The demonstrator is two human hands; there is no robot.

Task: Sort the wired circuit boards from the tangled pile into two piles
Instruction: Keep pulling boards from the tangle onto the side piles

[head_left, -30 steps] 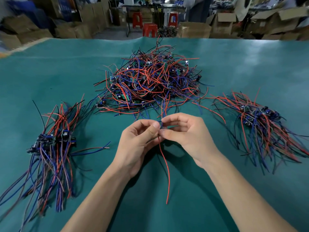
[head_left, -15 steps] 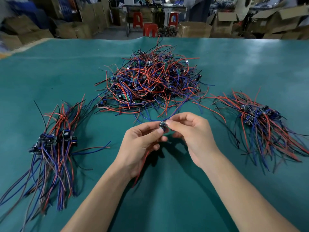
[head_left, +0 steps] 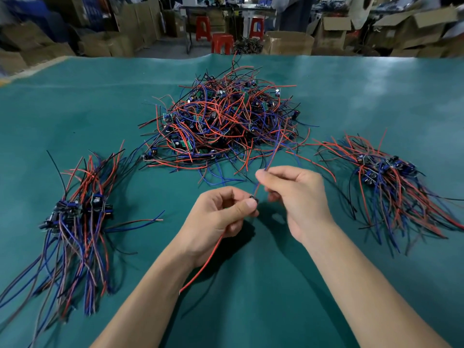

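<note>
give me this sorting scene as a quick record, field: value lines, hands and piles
left hand: left hand pinches a small circuit board between thumb and finger
right hand: right hand pinches the board's upper wires, drawn up toward the far pile
hanging wire: a red wire trails down below the left hand
source: tangled pile at far centre of the green table
sorted left: left pile, wires laid roughly parallel
sorted right: right pile, likewise
background: cardboard boxes and red stools

Bright, even overhead light leaves pale glare on the green mat point(head_left: 391, 96); edges bow, background blurs.
</note>
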